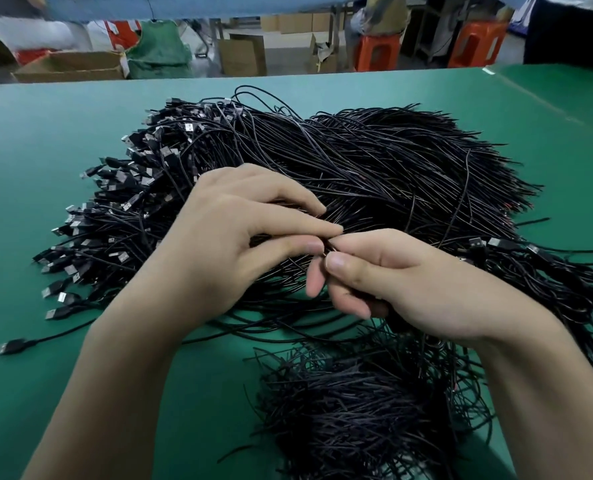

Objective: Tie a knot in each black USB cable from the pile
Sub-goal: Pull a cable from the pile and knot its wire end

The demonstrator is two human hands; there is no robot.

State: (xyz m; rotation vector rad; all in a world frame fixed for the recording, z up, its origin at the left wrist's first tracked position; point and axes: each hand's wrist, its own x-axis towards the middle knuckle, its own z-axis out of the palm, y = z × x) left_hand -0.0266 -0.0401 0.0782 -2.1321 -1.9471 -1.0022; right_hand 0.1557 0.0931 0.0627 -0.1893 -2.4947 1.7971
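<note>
A big pile of black USB cables [340, 161] covers the middle of the green table [46, 150], plug ends fanned out to the left. My left hand [232, 244] and my right hand [399, 289] meet above the pile's near edge. Both pinch one thin black cable [327, 250] between thumb and fingertips where the hands touch. The held stretch is mostly hidden by my fingers. A second, smaller heap of black cables [357, 403] lies near the front edge under my right forearm.
One stray cable with a USB plug [9, 347] lies alone at the near left. More cables [547, 271] trail off to the right. Beyond the table's far edge stand cardboard boxes [70, 65], orange stools [478, 43] and people.
</note>
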